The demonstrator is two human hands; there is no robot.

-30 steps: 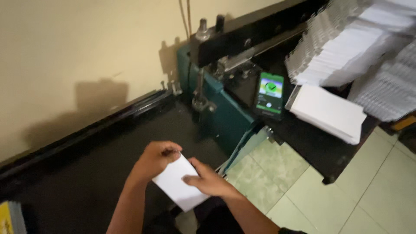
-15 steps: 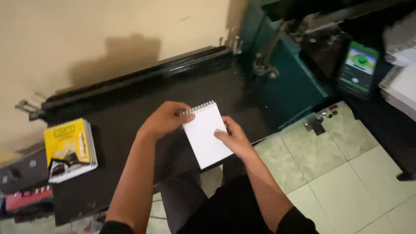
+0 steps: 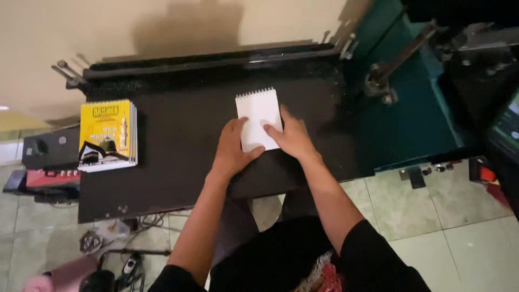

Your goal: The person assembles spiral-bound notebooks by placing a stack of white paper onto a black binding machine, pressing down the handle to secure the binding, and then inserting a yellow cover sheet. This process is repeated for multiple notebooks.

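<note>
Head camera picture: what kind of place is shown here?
Probably a small print or binding workshop: a white spiral-bound notepad on a black metal worktable, a stack of yellow-covered booklets, and a teal machine.

Warm, dim indoor light falls from behind the person, throwing a broad soft shadow on the wall (image 3: pixel 178 40) above the black bench (image 3: pixel 178 135). The white pad (image 3: pixel 258 111) reads brightest, slightly washed out. The corners sink into murk, and detail is soft and grainy throughout.

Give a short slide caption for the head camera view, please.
Both hands, left hand and right hand, press a white spiral notepad flat on the black table.
</note>
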